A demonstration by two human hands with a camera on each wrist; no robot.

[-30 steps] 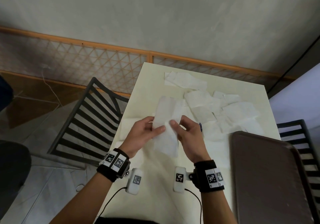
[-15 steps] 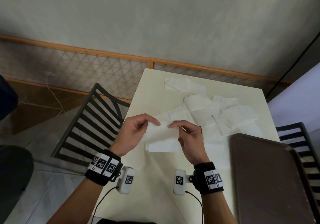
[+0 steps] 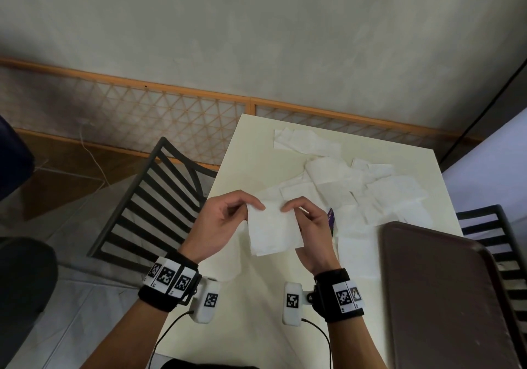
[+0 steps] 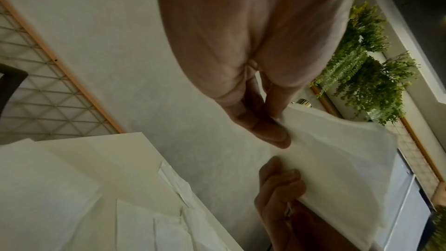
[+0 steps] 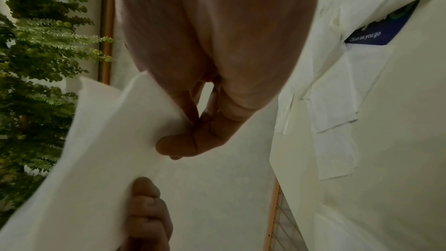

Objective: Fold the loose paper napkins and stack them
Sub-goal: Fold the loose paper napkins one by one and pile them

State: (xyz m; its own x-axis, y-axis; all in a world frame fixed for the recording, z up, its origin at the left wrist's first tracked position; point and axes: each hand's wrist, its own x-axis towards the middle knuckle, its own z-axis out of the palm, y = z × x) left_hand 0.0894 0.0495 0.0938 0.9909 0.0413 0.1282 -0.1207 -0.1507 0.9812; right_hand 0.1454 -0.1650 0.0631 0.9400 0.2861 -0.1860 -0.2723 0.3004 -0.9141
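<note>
A white paper napkin (image 3: pixel 272 230), folded into a rough square, hangs above the near part of the cream table (image 3: pixel 251 146). My left hand (image 3: pixel 225 220) pinches its upper left corner and my right hand (image 3: pixel 309 220) pinches its upper right corner. The left wrist view shows the napkin (image 4: pixel 337 165) between thumb and fingers of my left hand (image 4: pixel 277 131). In the right wrist view the napkin (image 5: pixel 103 140) is pinched by my right hand (image 5: pixel 188 135). Several loose napkins (image 3: pixel 356 186) lie scattered over the middle and far side of the table.
A dark brown tray (image 3: pixel 445 297) lies at the table's near right. Black slatted chairs stand to the left (image 3: pixel 148 197) and right (image 3: pixel 496 231). A small purple card (image 3: pixel 330 217) peeks out beside my right hand. More flat napkins (image 3: pixel 356 254) lie under and near my hands.
The long napkin that hung upright between my hands a second ago has been folded in half; both hands now pinch the top corners of a shorter square, slightly further apart.
</note>
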